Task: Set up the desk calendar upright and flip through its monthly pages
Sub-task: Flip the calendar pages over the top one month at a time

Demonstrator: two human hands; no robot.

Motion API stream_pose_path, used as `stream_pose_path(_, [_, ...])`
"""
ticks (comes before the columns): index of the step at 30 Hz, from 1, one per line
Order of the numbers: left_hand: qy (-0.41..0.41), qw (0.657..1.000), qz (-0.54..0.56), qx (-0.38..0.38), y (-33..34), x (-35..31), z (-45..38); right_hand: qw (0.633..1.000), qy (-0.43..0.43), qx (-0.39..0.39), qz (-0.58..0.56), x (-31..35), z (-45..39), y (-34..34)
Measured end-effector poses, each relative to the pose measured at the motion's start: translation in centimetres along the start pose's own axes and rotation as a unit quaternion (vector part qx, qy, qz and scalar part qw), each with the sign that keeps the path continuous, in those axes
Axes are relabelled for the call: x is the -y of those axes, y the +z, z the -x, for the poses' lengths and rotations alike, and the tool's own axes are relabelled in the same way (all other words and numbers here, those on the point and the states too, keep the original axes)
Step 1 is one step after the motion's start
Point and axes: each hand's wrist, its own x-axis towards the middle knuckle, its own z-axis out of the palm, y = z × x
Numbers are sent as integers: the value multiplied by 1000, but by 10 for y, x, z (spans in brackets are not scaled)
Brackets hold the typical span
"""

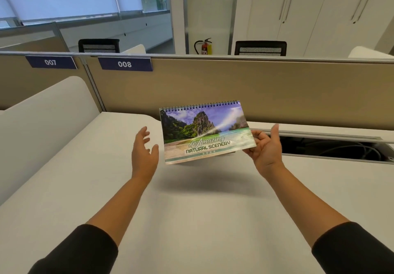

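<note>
A spiral-bound desk calendar (204, 132) hovers above the white desk (191, 209), casting a shadow below. Its cover shows a tropical beach with cliffs and the words "Amazing Natural Scenery". The spiral runs along its far top edge and the cover tilts toward me. My right hand (265, 148) grips the calendar's right lower edge, fingers under it and thumb raised. My left hand (144, 152) is just left of the calendar with fingers spread, a small gap apart from it.
A beige partition (255, 90) with labels 007 and 008 stands behind the desk. An open cable tray (332, 148) with wires lies at the right rear of the desk. A white rounded divider (42, 124) rises on the left. Chairs and cabinets stand beyond.
</note>
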Motion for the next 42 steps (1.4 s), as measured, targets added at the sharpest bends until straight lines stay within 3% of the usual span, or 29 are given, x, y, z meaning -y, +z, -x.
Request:
stream_pose_path(5, [235, 966, -103, 26, -4, -34, -22, 991, -44, 36, -120, 35, 5, 22])
stream_pose_path(8, [299, 945, -135, 14, -6, -55, -31, 988, -67, 60, -125, 47, 1, 33])
stream_pose_path(11, [215, 976, -32, 7, -5, -73, -43, 987, -86, 73, -113, 56, -4, 40])
stream_pose_path(14, [137, 989, 60, 17, -1, -89, -61, 994, -96, 33, -49, 51, -8, 43])
stream_pose_path(18, [85, 995, 49, -27, 12, -94, -80, 986, -61, -101, 114, 21, -16, 36])
stream_pose_path(21, [31, 997, 33, -56, 19, -90, -91, 966, -6, -149, 211, 1, -20, 27])
stream_pose_path(31, [-58, 996, 21, -60, 26, -70, -92, 919, 60, -83, 380, -23, -28, 21])
stream_pose_path(42, [-170, 985, 4, -22, 40, -23, -19, 911, 37, -72, 404, -34, -28, 24])
